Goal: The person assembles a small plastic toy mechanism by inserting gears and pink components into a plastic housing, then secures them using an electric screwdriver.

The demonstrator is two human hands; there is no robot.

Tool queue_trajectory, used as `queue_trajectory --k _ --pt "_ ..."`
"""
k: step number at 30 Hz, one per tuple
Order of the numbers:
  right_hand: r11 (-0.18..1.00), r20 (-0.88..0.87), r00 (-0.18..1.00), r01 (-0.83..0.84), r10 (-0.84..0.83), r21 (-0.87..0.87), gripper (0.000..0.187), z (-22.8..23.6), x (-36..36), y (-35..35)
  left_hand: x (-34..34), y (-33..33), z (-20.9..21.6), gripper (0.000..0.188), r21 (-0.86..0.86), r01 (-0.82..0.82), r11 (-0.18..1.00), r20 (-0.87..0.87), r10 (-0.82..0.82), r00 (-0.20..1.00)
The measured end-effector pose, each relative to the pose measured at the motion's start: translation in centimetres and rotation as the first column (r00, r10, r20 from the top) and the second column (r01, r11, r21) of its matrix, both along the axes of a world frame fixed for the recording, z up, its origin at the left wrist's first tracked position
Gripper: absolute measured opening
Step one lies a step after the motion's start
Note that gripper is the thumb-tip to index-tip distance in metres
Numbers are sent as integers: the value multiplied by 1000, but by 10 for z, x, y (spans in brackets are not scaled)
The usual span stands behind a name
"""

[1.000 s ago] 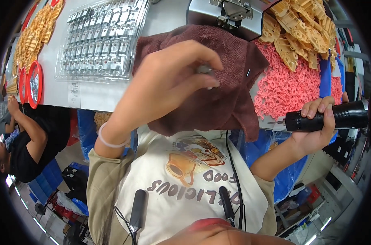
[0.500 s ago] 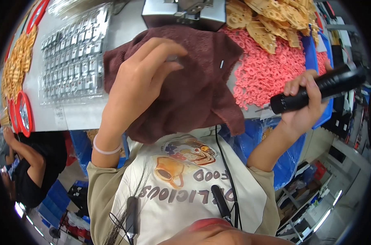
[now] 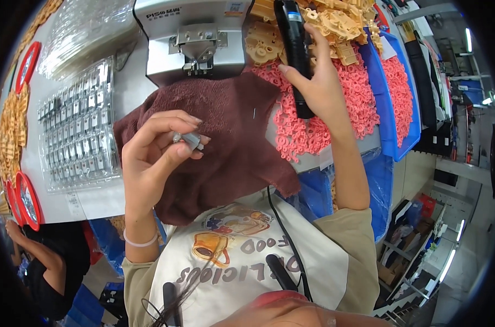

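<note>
My left hand is raised over a dark red towel and pinches a small grey metal part between thumb and fingertips. My right hand grips a black cylindrical tool, held upright over a heap of pink plastic rings. A grey metal machine stands just behind the towel. The tool's tip is hidden behind my palm.
A clear blister tray of several small metal parts lies at the left. Yellow plastic parts are piled behind the pink rings, beside a blue bin. Red rings lie at the left edge. Another person sits at lower left.
My right hand has swung the black tool from the right side up and inward over the pink rings. My left hand lifted off the towel holding the small grey part.
</note>
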State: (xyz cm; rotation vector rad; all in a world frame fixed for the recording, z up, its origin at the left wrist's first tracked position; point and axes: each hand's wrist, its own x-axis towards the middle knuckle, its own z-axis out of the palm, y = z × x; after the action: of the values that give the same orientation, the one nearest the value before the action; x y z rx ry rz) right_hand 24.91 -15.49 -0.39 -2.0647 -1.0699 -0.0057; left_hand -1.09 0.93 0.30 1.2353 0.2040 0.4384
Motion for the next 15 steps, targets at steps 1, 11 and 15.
queue_trajectory --k 1,11,15 --pt "1000 160 987 11 -8 -20 76 1 1 3 1 -1 2 25 1 6 1000 6 -6 1000" --pt "922 410 856 -173 314 -346 60 54 124 -25 -8 8 2 40 -2 -6 1000 52 6 999" --pt "916 314 911 -140 269 -377 55 52 145 -32 -8 8 2 39 -20 -59 998 9 59 998"
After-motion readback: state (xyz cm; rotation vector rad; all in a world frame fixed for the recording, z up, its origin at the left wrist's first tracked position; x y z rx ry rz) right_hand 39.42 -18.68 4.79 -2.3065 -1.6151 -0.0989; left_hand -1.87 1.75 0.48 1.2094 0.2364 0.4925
